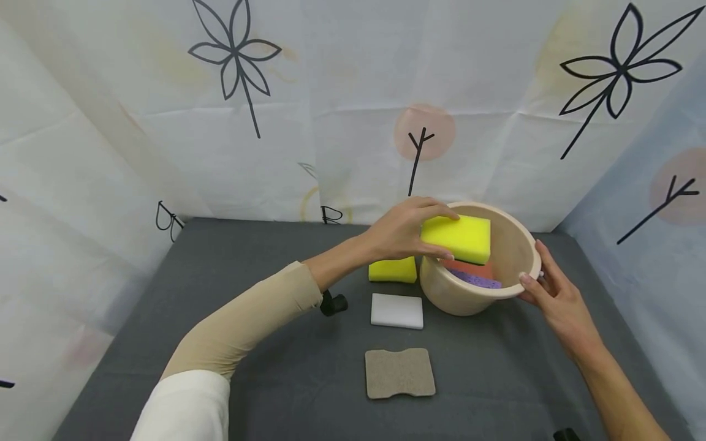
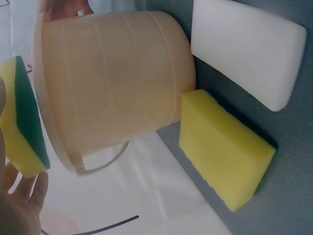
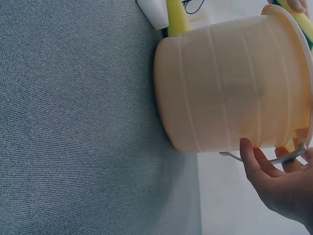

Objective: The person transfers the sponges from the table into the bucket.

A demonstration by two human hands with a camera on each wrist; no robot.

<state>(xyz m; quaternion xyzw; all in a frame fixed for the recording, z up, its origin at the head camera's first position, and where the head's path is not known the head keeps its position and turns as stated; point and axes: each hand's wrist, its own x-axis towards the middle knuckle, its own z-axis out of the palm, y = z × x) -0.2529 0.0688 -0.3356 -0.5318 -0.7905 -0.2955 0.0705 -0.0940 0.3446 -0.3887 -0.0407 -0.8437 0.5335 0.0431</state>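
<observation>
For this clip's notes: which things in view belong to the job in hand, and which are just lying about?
In the job:
- yellow-green sponge, held by the left hand
- beige bucket, held by the right hand
- orange piece and purple piece inside it

Lying by, perhaps related:
- second yellow sponge
- white block
- grey-brown pad

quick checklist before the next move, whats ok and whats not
1. Left hand gripping the yellow-green sponge: ok, between fingers and thumb.
2. Right hand on the bucket: ok, holding its rim.
3. Handle clear of the opening: ok, hanging outside.
4. A free hand to spare: not ok, both are occupied.
5. Space left inside: cannot tell; an orange piece and a purple piece show, but the bottom is hidden.
</observation>
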